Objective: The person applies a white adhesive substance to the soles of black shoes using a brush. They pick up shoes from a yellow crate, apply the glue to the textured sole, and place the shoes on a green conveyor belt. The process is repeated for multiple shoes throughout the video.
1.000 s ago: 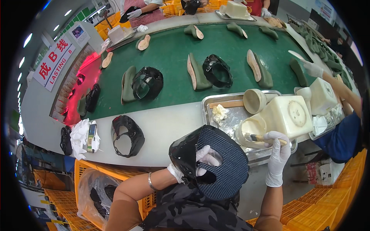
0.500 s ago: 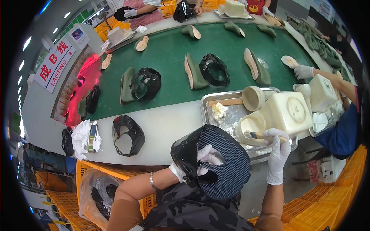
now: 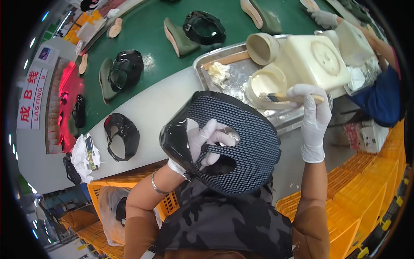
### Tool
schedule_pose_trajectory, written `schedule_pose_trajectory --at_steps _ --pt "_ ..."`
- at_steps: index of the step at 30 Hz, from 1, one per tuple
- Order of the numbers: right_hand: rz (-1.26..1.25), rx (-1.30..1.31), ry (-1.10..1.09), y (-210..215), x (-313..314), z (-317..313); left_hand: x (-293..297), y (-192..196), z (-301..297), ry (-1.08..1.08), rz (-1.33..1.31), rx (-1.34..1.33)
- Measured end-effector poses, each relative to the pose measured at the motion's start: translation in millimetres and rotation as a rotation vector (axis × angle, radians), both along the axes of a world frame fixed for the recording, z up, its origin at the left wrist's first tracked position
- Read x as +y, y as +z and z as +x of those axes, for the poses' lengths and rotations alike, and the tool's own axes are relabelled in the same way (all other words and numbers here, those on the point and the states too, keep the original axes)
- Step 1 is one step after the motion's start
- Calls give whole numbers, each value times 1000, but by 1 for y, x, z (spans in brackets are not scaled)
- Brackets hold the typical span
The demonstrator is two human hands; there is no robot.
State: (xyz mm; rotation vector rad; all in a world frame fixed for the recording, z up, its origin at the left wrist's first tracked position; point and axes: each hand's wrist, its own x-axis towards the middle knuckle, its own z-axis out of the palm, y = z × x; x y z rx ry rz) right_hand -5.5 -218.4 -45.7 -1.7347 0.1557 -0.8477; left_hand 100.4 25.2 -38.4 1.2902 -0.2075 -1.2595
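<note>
Table (image 3: 159, 103) gleams white, ten o'clock; orange plastic crates (image 3: 358, 205), four; right hand (image 3: 313, 118) pinching wooden-handled brush (image 3: 281, 97), left hand (image 3: 203, 139) gripping glossy black upper (image 3: 256, 146).

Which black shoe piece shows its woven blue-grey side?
The shoe piece in the left hand: its weave faces the camera. The piece on the white ledge and two on the green belt look shiny black.
</note>
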Motion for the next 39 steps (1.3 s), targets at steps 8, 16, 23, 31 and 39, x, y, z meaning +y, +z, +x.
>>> schedule_pose_trajectory --at_steps 8,16,23,31,39 --pt "18 -207 213 27 10 15 -10 -3 1 50 124 143" --pt "-203 -227 387 50 28 42 -19 2 -9 -165 45 -314" --pt "-451 95 346 54 10 21 -9 -9 -6 -125 -9 -258" --pt "-188 -160 236 48 33 24 -11 4 -4 -72 54 -147" --pt "-23 -152 139 20 20 2 16 -3 -1 147 -147 57"
